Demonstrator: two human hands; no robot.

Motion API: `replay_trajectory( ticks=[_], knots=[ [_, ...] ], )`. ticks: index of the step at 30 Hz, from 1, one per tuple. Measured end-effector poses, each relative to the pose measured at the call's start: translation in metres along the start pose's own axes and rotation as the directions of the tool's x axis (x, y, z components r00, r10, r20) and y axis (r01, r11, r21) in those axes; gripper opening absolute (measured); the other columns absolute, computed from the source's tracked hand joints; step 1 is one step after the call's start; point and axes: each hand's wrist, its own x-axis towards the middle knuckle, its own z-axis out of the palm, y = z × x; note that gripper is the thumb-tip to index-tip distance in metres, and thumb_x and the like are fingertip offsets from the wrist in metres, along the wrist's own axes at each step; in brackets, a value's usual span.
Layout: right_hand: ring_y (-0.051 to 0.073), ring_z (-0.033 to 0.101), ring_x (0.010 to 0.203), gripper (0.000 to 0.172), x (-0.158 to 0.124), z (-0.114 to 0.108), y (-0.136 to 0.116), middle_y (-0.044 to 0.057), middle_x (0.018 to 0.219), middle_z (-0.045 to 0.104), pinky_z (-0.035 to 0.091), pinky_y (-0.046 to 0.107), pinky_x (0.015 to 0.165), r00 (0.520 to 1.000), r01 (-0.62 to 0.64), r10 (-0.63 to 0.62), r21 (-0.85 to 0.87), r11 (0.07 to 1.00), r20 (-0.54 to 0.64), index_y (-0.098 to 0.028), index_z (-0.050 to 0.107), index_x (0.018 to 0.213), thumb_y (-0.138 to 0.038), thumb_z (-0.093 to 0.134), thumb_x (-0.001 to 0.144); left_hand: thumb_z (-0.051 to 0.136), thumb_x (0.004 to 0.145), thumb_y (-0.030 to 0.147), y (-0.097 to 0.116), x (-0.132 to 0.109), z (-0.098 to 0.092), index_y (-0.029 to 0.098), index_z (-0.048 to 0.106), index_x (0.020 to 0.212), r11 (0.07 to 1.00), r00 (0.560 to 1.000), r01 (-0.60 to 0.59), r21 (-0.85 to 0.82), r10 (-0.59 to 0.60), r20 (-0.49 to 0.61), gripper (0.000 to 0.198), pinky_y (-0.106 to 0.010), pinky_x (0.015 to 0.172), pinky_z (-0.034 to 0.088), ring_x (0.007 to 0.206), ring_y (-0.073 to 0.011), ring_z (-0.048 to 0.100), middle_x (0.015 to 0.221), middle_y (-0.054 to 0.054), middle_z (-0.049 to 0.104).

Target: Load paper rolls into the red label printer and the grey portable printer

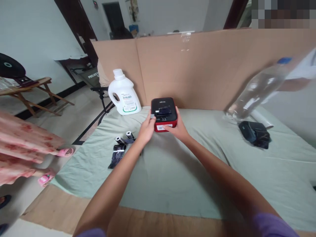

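A small black and red device [164,112] sits on the pale green cloth [187,171] near the cardboard wall. My left hand [146,129] grips its left front corner, fingers curled against the black top. My right hand [178,127] holds its right front side, thumb along the red edge. Both arms reach forward over the cloth. Left of my left hand lie two small rolls with white ends and black ribbon [120,146].
A white detergent jug [123,93] stands at the back left. A clear plastic bottle [259,89] is held tilted by another person's hand at the right, above a black pouch [255,134]. A cardboard screen [197,65] backs the table. Someone in pink slippers [64,152] stands left.
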Motion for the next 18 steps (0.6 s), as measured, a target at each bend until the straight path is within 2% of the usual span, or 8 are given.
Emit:
replay_trajectory(
  ticks=[4,6,8,12,18],
  knots=[
    [0.034,0.046,0.143,0.118,-0.062,-0.052,-0.006,0.013,0.158,0.044,0.034,0.054,0.121,0.992,-0.072,0.066,-0.052,0.996,-0.108,-0.026,0.016,0.163,-0.053,0.085,0.072,0.046,0.101,0.042,0.003,-0.041,0.061,0.024,0.045,0.155,0.998,0.990,-0.012,-0.055,0.020,0.137,0.057,-0.037,0.129,0.019,0.153,-0.0213,0.033,0.161,-0.002,0.044],
    [0.034,0.046,0.142,0.115,-0.088,-0.068,-0.007,0.014,0.157,0.044,0.034,0.057,0.121,0.981,-0.130,0.112,-0.105,0.986,-0.161,-0.027,0.017,0.163,-0.052,0.085,0.073,0.044,0.102,0.042,0.001,-0.057,0.082,0.023,0.042,0.157,0.995,0.984,0.000,-0.099,0.017,0.179,0.057,-0.036,0.129,0.019,0.154,-0.0207,0.032,0.163,-0.003,0.040],
    [0.035,0.045,0.143,0.115,-0.105,-0.078,-0.008,0.014,0.158,0.043,0.033,0.058,0.121,0.973,-0.159,0.130,-0.147,0.976,-0.189,-0.027,0.018,0.163,-0.051,0.085,0.073,0.042,0.103,0.043,-0.001,-0.069,0.096,0.022,0.041,0.157,0.993,0.979,0.004,-0.119,0.020,0.202,0.058,-0.036,0.129,0.020,0.154,-0.0205,0.032,0.164,-0.004,0.038],
    [0.037,0.045,0.142,0.116,-0.117,-0.087,-0.007,0.017,0.157,0.044,0.032,0.060,0.121,0.974,-0.167,0.135,-0.179,0.970,-0.180,-0.024,0.019,0.162,-0.052,0.086,0.071,0.038,0.105,0.048,-0.007,-0.083,0.105,0.022,0.039,0.158,0.997,0.981,-0.008,-0.077,0.023,0.192,0.059,-0.039,0.129,0.020,0.153,-0.0215,0.033,0.165,-0.006,0.037],
    [0.037,0.041,0.146,0.116,-0.122,-0.085,-0.001,0.018,0.158,0.042,0.032,0.059,0.121,0.974,-0.202,0.175,-0.196,0.960,-0.146,-0.022,0.019,0.162,-0.053,0.085,0.072,0.037,0.105,0.050,-0.017,-0.091,0.101,0.023,0.035,0.160,1.000,0.983,0.009,-0.019,-0.005,0.184,0.061,-0.039,0.129,0.020,0.155,-0.0210,0.029,0.165,-0.006,0.036]
  ],
)
